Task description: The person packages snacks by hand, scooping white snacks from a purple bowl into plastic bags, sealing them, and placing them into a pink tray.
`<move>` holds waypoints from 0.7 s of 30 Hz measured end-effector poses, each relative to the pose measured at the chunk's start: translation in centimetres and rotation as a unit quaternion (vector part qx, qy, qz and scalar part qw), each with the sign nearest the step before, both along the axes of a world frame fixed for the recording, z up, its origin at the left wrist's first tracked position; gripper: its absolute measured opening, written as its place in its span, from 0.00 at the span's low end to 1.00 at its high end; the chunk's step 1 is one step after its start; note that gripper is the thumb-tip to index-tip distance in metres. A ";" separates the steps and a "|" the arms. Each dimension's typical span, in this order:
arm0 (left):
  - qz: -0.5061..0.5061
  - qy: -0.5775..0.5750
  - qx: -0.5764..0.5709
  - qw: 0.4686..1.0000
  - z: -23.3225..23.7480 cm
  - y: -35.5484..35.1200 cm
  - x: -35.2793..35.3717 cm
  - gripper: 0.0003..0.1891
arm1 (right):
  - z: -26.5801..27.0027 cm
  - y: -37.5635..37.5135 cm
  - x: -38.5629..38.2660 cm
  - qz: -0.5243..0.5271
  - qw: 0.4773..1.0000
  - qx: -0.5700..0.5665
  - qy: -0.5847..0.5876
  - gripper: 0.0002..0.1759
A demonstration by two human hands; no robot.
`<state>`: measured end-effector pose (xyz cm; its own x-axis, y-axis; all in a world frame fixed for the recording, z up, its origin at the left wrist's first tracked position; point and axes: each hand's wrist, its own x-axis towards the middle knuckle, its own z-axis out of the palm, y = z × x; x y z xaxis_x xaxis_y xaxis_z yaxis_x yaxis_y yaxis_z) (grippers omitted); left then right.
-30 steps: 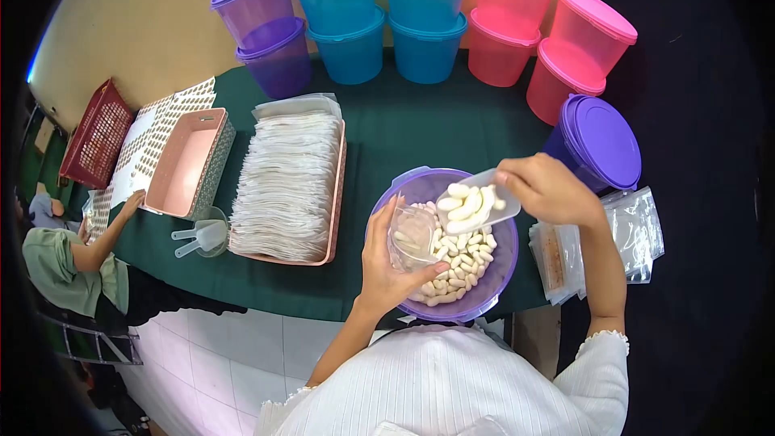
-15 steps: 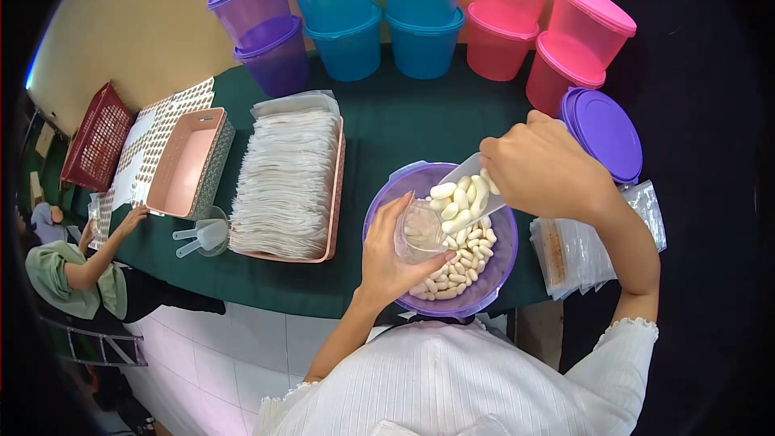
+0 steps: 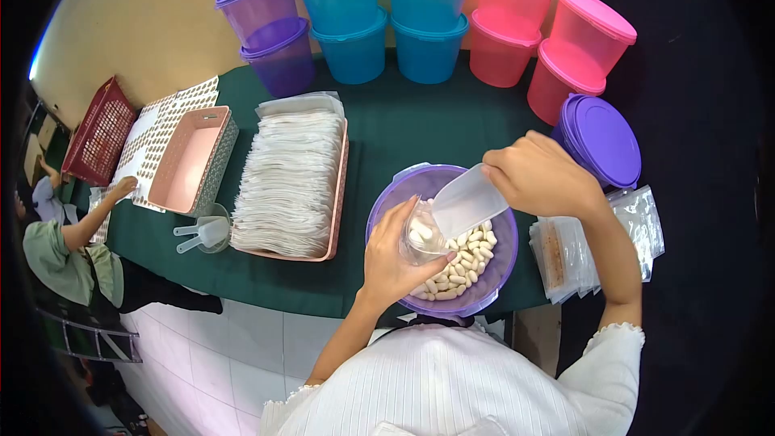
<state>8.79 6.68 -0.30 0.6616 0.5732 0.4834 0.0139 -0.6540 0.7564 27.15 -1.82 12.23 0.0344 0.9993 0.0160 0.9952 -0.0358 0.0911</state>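
Note:
My left hand is wrapped round a clear plastic cup with a few white, capsule-shaped pieces inside. In my right hand is a translucent scoop, tilted so that its mouth meets the cup's rim. No pieces show on the scoop's visible side. Both hands are over a purple tub that holds many of the white pieces. My right fingers close on the scoop's handle, which they mostly hide.
Right of the tub lie clear plastic bags and purple lids. To the left stand a basket packed with white sachets, a pink basket and spare scoops. Stacked coloured tubs line the back. A person works at far left.
The scoop, loaded with white pieces before, has tipped over towards the cup, and more pieces now show in the cup. The person at left has reached an arm over the sheets.

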 end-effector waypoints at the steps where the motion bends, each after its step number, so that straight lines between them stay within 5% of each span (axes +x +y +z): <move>1: -0.002 -0.002 -0.015 1.000 0.1 0.0 -0.1 0.40 | -0.9 -0.2 0.8 -0.020 0.989 0.019 0.145 0.10; 3: 0.005 -0.014 -0.026 1.000 0.2 0.0 -0.2 0.40 | -2.8 -1.0 2.4 -0.022 0.927 0.070 0.368 0.15; 5: -0.061 -0.113 -0.139 0.982 0.1 0.2 -0.4 0.41 | -3.3 -2.2 2.0 -0.151 0.891 0.058 0.425 0.15; 7: -0.082 -0.147 -0.171 0.971 -0.3 0.9 -0.7 0.39 | -5.7 -3.2 1.6 -0.147 0.898 0.110 0.401 0.13; 9: -0.188 -0.274 -0.440 0.834 0.1 1.8 -1.0 0.37 | -7.4 -3.8 0.6 -0.126 0.959 0.072 0.243 0.12; 11: -0.218 -0.308 -0.453 0.808 1.4 2.3 -1.0 0.35 | -7.7 -4.2 -1.4 -0.053 0.966 0.146 0.206 0.14; 13: -0.318 -0.354 -0.514 0.714 3.4 1.9 -1.5 0.37 | -6.7 -4.3 -3.0 -0.017 0.959 0.157 0.234 0.17; 15: -0.312 -0.359 -0.506 0.719 4.9 1.0 -1.8 0.38 | -6.7 -4.4 -3.7 0.037 0.925 0.176 0.334 0.20; 17: -0.359 -0.378 -0.523 0.675 5.7 -0.2 -1.7 0.40 | -7.1 -4.4 -5.9 0.078 0.786 0.119 0.601 0.23; 21: -0.337 -0.343 -0.540 0.691 4.8 -1.7 -2.2 0.42 | -10.0 -4.3 -8.5 0.084 0.687 0.122 0.712 0.26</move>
<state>6.60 4.97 4.47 0.7814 0.5186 0.3469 -0.6227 0.6131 0.4861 18.62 -6.14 2.22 0.0736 0.9648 0.2524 0.0617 0.2482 -0.9667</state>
